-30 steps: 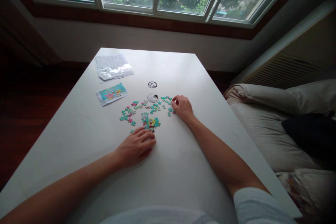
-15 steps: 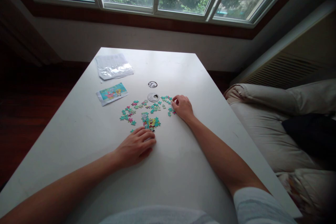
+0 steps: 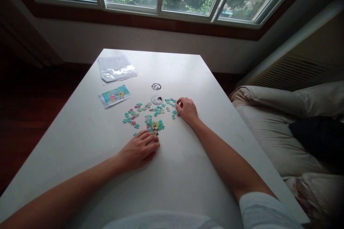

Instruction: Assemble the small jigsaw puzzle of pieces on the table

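While left hand (image 3: 140, 149) lies open against joined pieces (image 3: 155, 125), right hand (image 3: 187, 111) curls, grip unclear.

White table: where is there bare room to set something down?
Bare: between the right forearm and the table's right edge, and beyond the round insets, right of the plastic bag. Crowded: the middle, with puzzle pieces, left hand and right hand.

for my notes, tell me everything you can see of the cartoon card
The cartoon card is a thin rectangle, apparently paper, printed teal with a pink figure and a yellow one, its left end white. It lies flat and slanted on the white table, between the clear plastic bag and the puzzle pieces, with no hand on it.
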A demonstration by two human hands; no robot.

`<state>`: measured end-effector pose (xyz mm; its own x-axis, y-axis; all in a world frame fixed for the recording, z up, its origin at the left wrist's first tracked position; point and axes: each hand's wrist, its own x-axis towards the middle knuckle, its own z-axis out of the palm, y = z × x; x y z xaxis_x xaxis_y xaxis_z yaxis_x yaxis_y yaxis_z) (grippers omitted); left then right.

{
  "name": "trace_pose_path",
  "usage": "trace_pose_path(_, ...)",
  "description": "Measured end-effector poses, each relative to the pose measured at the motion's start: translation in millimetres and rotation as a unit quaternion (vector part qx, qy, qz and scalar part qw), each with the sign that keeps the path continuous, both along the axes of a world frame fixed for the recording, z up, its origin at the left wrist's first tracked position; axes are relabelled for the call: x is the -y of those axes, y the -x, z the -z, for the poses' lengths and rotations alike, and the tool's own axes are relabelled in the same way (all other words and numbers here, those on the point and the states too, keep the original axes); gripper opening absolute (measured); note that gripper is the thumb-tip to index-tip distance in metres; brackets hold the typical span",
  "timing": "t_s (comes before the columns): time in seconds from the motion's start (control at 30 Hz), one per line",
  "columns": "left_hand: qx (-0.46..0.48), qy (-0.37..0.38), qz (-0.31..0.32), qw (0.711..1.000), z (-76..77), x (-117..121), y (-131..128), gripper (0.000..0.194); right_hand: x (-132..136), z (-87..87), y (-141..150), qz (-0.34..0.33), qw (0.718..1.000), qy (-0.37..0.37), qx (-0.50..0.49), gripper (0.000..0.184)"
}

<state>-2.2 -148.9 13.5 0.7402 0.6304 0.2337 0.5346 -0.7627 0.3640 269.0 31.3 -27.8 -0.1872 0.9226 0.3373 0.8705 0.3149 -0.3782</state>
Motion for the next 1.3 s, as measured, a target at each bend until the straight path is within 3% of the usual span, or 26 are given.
trace_pose_path(1.3,0.000,0.007,0.000,1.000,-2.5,0.0,0.0,0.024,0.5,0.5,-0.6,0.005,1.000,0.010,0.002,0.010)
